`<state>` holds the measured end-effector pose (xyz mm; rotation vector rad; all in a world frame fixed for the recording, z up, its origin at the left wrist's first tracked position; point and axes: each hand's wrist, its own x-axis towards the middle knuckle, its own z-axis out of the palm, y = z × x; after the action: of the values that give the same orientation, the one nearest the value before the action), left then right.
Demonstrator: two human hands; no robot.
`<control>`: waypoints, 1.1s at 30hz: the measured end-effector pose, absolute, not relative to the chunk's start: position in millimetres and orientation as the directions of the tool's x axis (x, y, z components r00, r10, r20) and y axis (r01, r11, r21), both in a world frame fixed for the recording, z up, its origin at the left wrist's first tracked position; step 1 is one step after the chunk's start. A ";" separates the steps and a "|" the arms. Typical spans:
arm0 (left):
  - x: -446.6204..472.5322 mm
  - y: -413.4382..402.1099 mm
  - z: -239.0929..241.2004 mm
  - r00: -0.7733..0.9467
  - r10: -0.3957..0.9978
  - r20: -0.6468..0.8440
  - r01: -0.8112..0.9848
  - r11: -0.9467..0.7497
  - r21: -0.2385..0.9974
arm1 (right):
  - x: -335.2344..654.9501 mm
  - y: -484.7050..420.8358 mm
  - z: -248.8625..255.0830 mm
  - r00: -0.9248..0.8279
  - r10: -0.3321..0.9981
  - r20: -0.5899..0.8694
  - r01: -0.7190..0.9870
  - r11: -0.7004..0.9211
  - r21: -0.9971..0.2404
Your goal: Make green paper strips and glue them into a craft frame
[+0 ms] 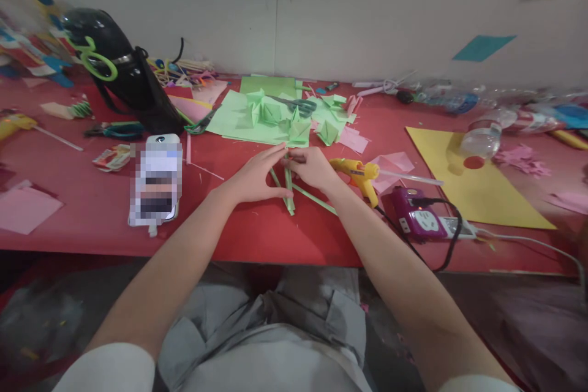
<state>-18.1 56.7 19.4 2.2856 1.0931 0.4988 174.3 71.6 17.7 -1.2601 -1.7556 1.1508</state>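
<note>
Now the right hand (315,166) pinches a folded green paper strip (289,179) toward its far end. The left hand (252,176), fingers (274,152) spread from thumb, touches it

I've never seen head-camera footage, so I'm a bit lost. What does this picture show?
There's no machine: these are a person's bare hands, seen from a camera worn on their head, facing forward and down. The right hand pinches the upper part of a narrow light-green paper strip; the spread left hand has its thumb at the lower end. On the red tabletop beyond lie folded light-green paper shapes. A yellow glue gun lies right; a pale phone, left.
</note>
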 end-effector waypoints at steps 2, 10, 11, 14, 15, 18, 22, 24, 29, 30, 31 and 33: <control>-17.9 56.7 18.9 0.597 0.798 0.083 0.600 -0.512 0.615 | 174.0 73.1 17.7 -0.310 0.950 0.018 0.367 0.137 -0.920; -14.7 52.7 23.3 0.552 0.834 0.006 0.682 -0.456 0.571 | 166.9 75.7 18.4 -0.267 0.962 -0.059 0.375 0.047 -0.926; -14.6 52.6 23.6 0.552 0.834 -0.002 0.689 -0.454 0.566 | 166.3 75.9 18.6 -0.260 0.964 -0.058 0.380 0.047 -0.924; -14.7 53.5 22.5 0.554 0.832 -0.020 0.701 -0.453 0.550 | 164.9 76.4 19.6 -0.244 0.969 -0.048 0.411 0.058 -0.910; -14.8 54.0 21.7 0.553 0.833 -0.022 0.705 -0.454 0.545 | 164.6 76.6 19.9 -0.240 0.970 -0.048 0.418 0.059 -0.906; -15.0 55.4 19.1 0.552 0.833 -0.022 0.714 -0.459 0.530 | 164.0 77.3 19.4 -0.232 0.971 -0.065 0.410 0.037 -0.911; -14.4 56.6 17.1 0.552 0.833 -0.024 0.723 -0.464 0.512 | 164.8 80.1 13.9 -0.236 0.969 -0.073 0.422 0.034 -0.906; -13.9 57.1 16.3 0.547 0.837 -0.026 0.726 -0.458 0.513 | 165.4 81.4 11.3 -0.228 0.973 -0.035 0.467 0.078 -0.881; -11.3 56.5 16.2 0.503 0.863 -0.032 0.752 -0.420 0.508 | 163.3 78.1 16.5 -0.231 0.973 0.024 0.556 0.152 -0.817; -10.5 56.0 16.9 0.496 0.867 -0.041 0.758 -0.409 0.508 | 162.6 75.8 19.3 -0.233 0.972 0.022 0.571 0.155 -0.806; -9.6 55.2 17.8 0.490 0.870 -0.050 0.763 -0.400 0.509 | 162.0 73.1 22.1 -0.233 0.972 0.022 0.589 0.159 -0.792; -7.7 53.7 19.6 0.476 0.877 -0.063 0.773 -0.383 0.505 | 161.8 67.0 26.9 -0.236 0.971 0.033 0.632 0.179 -0.754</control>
<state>-7.7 53.7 19.6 2.2559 1.3694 0.2953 161.8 67.0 26.9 -1.5025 -1.9411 0.8538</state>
